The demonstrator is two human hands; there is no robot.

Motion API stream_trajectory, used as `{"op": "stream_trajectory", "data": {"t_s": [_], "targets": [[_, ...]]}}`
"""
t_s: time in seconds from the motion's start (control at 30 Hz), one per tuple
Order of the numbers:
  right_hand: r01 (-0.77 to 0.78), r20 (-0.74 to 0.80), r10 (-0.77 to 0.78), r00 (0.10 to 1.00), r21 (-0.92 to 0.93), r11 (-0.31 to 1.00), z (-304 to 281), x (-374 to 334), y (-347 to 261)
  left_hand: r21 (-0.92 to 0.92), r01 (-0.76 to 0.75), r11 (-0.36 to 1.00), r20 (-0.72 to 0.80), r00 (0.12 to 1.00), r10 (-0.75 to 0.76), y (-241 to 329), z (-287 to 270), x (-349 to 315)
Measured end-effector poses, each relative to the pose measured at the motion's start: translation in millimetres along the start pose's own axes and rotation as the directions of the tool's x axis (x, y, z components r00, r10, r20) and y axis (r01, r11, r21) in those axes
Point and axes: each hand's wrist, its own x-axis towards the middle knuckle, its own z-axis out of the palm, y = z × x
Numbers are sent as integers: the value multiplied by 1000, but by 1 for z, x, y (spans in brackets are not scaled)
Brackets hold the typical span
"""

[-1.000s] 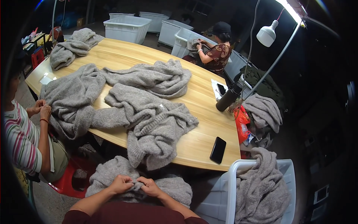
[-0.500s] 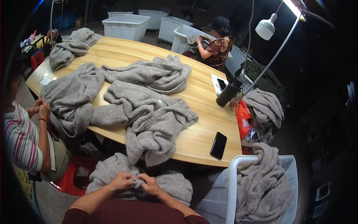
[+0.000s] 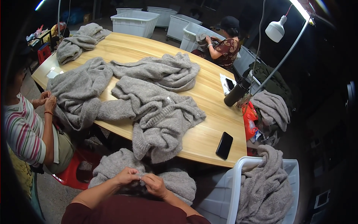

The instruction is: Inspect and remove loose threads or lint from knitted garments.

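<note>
A grey fuzzy knit garment (image 3: 179,183) lies bunched in my lap, just below the table's near edge. My left hand (image 3: 128,176) pinches a bit of its knit between thumb and fingers. Close beside it, my right hand (image 3: 154,185) has its fingertips drawn together on the same spot. A tiny shiny speck shows between the hands, too small to name. Another grey knit garment (image 3: 160,130) is heaped on the table in front of me, partly hanging over the edge.
The wooden table (image 3: 199,139) carries more knits, a black phone (image 3: 224,145) and a dark bottle (image 3: 237,92). At my right stands a white bin (image 3: 235,186) with grey knitwear. A person in stripes (image 3: 28,138) works at left; another (image 3: 223,48) sits at the far side by bins.
My hands have come slightly up off the garment and still pinch close together. The whole scene has shifted a little rightward as the view turned.
</note>
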Motion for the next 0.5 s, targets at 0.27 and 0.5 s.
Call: {"op": "stream_trajectory", "data": {"t_s": [0.27,0.5], "targets": [[123,-32,-125,992,-63,990,3,4,-3,-159,22,987,28,999,-17,-4,-1,-1],[41,6,-41,999,-176,984,10,3,3,-157,-164,974,-89,984,152,-5,2,-3]]}}
